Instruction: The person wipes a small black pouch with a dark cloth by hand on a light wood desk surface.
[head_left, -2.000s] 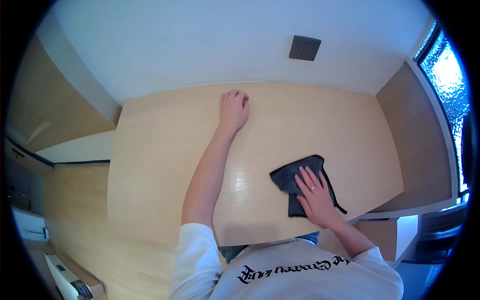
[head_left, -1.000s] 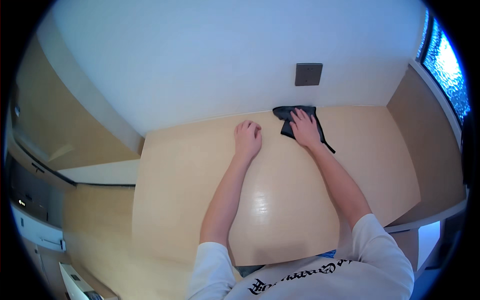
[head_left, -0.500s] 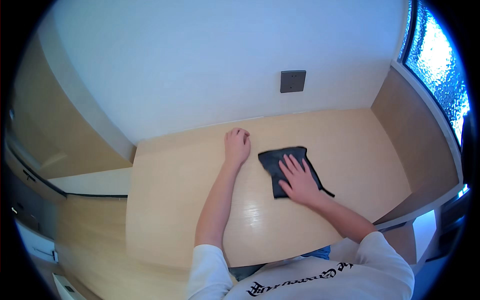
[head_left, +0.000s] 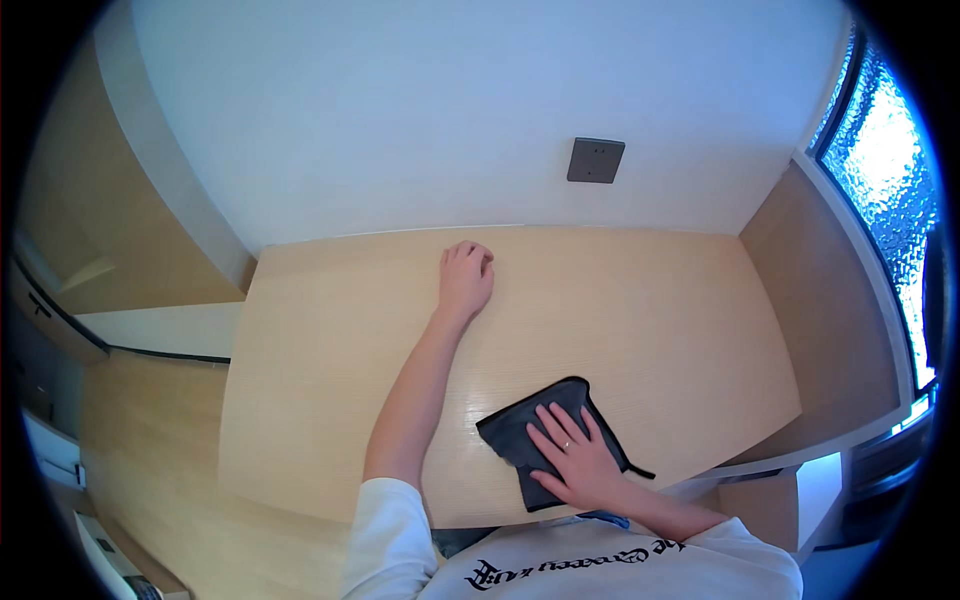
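On the light wood tabletop, a dark grey cloth with black edging and a short dark loop lies spread at the near side. My right hand presses down on it, fingers stretched and apart, with a ring on one finger. The cloth is flat under the palm and not gripped. Farther back, close to the wall, my left hand rests on the wood with its fingers loosely curled. Nothing shows in the left hand, and the cloth is well away from it.
A white wall with a dark square socket rises behind the table. To the right stand a wooden side panel and a bright textured window. Wooden cabinetry and wood floor lie to the left.
My right hand has drawn the cloth toward me, from the middle of the table to its near edge. My left hand stays near the wall. The view has shifted slightly.
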